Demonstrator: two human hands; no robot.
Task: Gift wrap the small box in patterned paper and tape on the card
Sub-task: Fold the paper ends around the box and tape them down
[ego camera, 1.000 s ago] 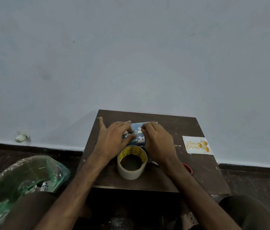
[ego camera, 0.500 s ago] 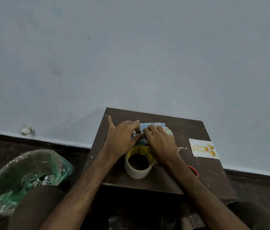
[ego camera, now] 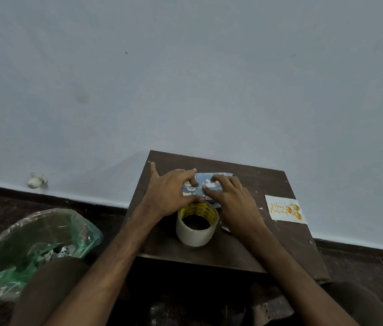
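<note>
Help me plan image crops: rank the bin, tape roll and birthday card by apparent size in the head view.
1. Largest by far: bin.
2. Then tape roll and birthday card, about alike; the roll sits nearer the camera, so I won't rank them.

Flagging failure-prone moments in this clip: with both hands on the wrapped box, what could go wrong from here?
The left hand and right hand press on the paper-wrapped box. Lifting either to reach the tape roll could let the fold spring open. The roll stands tight between the wrists, so it might get knocked. The birthday card lies at the right edge of the table and may be brushed off.
</note>
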